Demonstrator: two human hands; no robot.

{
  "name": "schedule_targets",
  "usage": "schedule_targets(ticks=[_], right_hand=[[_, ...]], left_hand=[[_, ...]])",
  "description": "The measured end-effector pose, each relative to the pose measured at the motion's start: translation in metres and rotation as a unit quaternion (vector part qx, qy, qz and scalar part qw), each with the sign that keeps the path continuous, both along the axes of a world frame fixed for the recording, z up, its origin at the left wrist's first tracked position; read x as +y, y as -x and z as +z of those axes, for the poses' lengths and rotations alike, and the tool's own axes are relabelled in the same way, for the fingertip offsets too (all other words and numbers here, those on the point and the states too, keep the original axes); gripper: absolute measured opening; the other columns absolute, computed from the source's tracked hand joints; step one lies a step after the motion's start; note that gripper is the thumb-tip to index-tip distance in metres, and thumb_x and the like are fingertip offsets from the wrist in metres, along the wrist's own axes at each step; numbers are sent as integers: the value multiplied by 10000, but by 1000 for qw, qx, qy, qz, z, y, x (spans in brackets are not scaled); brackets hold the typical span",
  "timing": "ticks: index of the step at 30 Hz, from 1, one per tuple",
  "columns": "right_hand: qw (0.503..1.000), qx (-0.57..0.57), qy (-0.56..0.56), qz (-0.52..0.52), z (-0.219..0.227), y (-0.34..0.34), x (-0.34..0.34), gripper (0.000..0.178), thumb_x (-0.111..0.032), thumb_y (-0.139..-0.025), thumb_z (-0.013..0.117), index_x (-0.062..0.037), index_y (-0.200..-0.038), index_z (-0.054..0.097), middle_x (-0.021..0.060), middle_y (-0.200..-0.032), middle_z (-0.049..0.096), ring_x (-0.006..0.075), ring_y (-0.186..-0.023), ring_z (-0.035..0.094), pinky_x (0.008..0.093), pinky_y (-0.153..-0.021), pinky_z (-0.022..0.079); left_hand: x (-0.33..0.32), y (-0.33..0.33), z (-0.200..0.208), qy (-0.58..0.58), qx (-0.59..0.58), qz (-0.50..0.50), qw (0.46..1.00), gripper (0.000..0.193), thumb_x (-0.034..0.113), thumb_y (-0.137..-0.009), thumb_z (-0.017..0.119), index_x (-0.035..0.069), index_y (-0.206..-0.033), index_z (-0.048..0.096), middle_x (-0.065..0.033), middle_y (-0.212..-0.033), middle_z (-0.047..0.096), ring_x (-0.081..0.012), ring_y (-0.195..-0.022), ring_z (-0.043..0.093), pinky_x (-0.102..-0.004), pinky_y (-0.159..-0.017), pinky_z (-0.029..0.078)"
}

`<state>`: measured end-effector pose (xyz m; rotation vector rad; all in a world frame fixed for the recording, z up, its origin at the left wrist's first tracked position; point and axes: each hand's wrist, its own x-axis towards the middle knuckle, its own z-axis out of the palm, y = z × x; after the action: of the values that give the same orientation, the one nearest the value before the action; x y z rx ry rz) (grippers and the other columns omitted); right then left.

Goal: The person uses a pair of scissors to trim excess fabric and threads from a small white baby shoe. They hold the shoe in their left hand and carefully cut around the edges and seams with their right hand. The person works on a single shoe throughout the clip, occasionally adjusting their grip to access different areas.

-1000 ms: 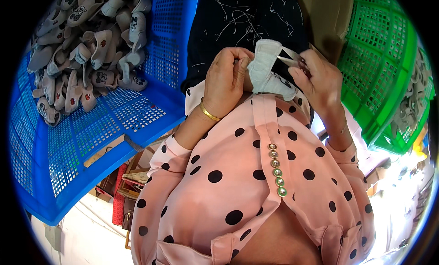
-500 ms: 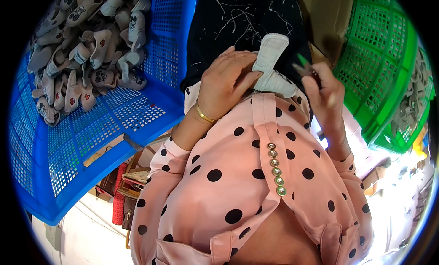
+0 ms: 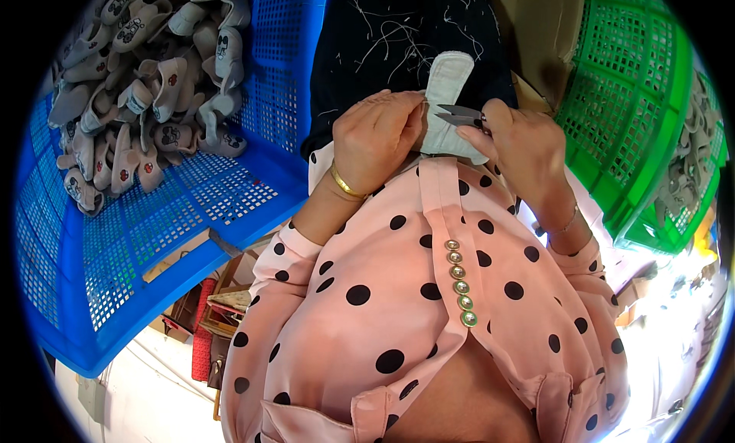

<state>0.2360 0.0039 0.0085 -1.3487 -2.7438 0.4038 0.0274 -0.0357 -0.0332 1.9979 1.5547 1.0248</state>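
A small pale-grey fabric shoe [image 3: 449, 76] is over my lap, its flat strap-like end pointing away from me. My left hand [image 3: 377, 141] is closed on its left edge, with the thumb hidden. Thread snips [image 3: 459, 114] are gripped in my right hand [image 3: 528, 148]. Their two dark blades are parted and point left across the middle of the shoe, close to my left fingertips. Whether the blades touch the fabric or a thread, I cannot tell.
Left of me, a blue plastic basket [image 3: 279, 68] holds a heap of grey shoes [image 3: 164, 83] with small printed designs. On the right stands a green plastic basket [image 3: 612, 114], with more grey shoes [image 3: 685, 164] beyond its wall. Loose thread ends [image 3: 394, 34] lie on my dark trousers [image 3: 344, 68].
My right hand has moved left, bringing the snips from beside the shoe to over it. The snips have turned, blades now pointing left. The shoe has shifted slightly, still in my left hand.
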Motion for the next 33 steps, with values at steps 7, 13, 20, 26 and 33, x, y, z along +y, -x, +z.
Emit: schedule_targets(ticks=[7,13,20,26,33], right_hand=[[998,-24,-50,27,-6,9,10,430,-465,-833,677,-121,-682,467,27,-489,481,188,-465,544,296,-452,420],[997,-28,-50,45,-6,13,15,430,-454,-831,684,-115,-678,467,28,-506,496,196,-476,552,297,-457,417],[998,-29,46,10,-9,14,19,420,-429,-830,701,-74,-720,505,80,-582,564,259,-538,593,344,-496,442],[904,213,320,-188,-14,22,20,386,-366,-856,709,2,-863,594,110,-649,586,210,-549,542,316,-535,440],[828,279,434,-218,-38,24,14,318,-266,-893,684,36,-848,594,33,-619,437,79,-603,370,263,-530,386]], left_hand=[[-3,0,-13,-1,-16,14,1000,137,25,-858,665,30,-993,644,-92,-939,724,-236,-712,694,-286,-634,551],[-1,0,-11,6,-11,6,1000,129,26,-845,658,32,-973,640,-99,-937,722,-247,-756,701,-306,-684,560],[-6,2,-8,85,-72,43,993,86,30,-894,613,22,-979,623,-115,-922,719,-237,-778,714,-280,-726,562],[-10,8,-14,206,-358,126,902,124,54,-983,512,13,-1081,577,-122,-922,714,-194,-783,711,-261,-745,551],[12,49,5,37,66,132,988,311,154,-870,681,27,-1148,625,-100,-995,689,-269,-1013,588,-375,-891,451]])
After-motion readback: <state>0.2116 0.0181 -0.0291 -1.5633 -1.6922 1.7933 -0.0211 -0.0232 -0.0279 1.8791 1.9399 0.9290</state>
